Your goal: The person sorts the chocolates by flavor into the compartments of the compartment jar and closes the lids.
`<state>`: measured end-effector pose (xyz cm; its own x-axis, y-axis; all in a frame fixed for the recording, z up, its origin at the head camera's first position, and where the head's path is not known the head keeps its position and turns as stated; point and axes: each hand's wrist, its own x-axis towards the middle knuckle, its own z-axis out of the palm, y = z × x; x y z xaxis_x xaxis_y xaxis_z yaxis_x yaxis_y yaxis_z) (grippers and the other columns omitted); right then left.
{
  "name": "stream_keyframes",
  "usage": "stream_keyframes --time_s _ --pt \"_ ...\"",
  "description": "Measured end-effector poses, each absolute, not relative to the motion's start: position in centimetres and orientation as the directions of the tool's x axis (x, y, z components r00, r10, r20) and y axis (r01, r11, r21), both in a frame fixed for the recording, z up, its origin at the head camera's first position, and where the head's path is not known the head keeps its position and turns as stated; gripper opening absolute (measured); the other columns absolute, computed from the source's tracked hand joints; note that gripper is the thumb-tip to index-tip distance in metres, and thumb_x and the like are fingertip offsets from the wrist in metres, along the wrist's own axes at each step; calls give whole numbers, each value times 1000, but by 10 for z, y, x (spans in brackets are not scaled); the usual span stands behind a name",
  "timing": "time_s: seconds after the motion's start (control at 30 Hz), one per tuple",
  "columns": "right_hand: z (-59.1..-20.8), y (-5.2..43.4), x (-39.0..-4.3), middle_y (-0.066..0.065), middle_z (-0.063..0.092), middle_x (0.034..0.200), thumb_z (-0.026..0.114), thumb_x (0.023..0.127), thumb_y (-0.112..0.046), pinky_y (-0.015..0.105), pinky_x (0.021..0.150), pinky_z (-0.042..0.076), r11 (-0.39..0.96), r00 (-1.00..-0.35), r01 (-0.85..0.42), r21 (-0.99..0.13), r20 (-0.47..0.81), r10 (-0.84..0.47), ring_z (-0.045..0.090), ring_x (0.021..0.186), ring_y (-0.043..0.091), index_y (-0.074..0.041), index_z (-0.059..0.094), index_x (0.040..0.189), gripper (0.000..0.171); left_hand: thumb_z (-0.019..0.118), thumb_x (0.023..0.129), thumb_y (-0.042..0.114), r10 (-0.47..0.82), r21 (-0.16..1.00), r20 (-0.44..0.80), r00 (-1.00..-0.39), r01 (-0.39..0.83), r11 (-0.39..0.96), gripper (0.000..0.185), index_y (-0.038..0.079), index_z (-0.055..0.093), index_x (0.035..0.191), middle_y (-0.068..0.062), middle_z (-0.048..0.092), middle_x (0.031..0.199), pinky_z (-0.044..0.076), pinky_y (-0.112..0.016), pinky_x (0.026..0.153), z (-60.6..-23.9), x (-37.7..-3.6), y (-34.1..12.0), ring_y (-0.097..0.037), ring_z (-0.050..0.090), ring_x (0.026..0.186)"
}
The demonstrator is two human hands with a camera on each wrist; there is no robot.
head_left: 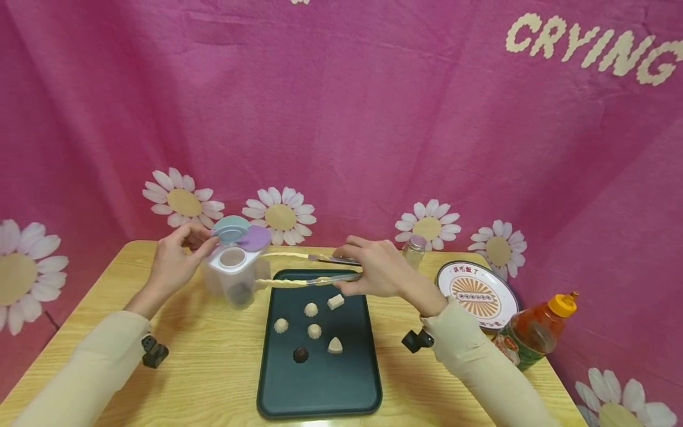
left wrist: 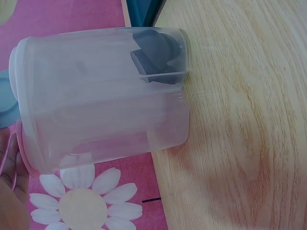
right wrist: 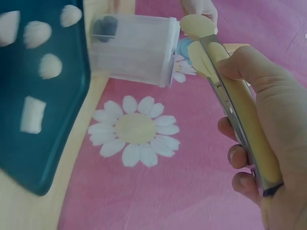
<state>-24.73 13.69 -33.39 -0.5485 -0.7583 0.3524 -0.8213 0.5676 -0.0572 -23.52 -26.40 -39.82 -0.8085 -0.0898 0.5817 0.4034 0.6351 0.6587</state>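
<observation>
My left hand (head_left: 196, 242) holds the top of a clear plastic container (head_left: 235, 281) at the tray's far left corner; its teal lid flap (head_left: 230, 228) and purple lid flap (head_left: 256, 237) stand raised. A dark chocolate piece (left wrist: 153, 55) lies inside the container (left wrist: 105, 96). My right hand (head_left: 352, 274) grips yellow-tipped metal tongs (head_left: 301, 270), their arms apart, with the tips at the container's mouth. I see nothing between the tips. The dark green tray (head_left: 320, 379) carries several white candies (head_left: 314, 331) and one dark candy (head_left: 300, 354).
A patterned round plate (head_left: 477, 293) and an orange-capped bottle (head_left: 533, 332) lie at the right of the wooden table (head_left: 203, 367). A small glass jar (head_left: 415, 249) stands behind my right hand. A pink daisy cloth (head_left: 341, 118) hangs behind.
</observation>
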Motion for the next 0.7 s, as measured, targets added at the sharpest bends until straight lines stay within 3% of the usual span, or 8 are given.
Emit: stream_keyframes --time_s 0.27,0.53,0.7 --pt "-351 179 -216 -5 69 98 88 78 -44 14 51 29 587 -558 -810 -24 344 -755 39 56 -5 -19 77 112 44 78 94 7 -89 657 586 -806 407 635 15 1 67 102 6 62 84 43 -6 71 -399 -236 -263 4 52 75" --pt "-377 202 -196 -11 65 91 90 75 -43 11 54 30 575 -551 -817 -34 337 -763 41 60 -7 -21 77 108 42 79 94 6 -89 656 592 -801 415 630 15 0 67 101 11 61 83 43 -6 71 -400 -236 -264 4 52 74" --pt "-395 208 -187 -15 64 90 90 73 -45 9 54 31 576 -554 -817 -36 325 -766 41 60 -9 -23 76 107 43 78 95 9 -88 662 570 -817 393 638 15 1 67 103 0 65 88 44 -6 71 -398 -235 -263 2 52 76"
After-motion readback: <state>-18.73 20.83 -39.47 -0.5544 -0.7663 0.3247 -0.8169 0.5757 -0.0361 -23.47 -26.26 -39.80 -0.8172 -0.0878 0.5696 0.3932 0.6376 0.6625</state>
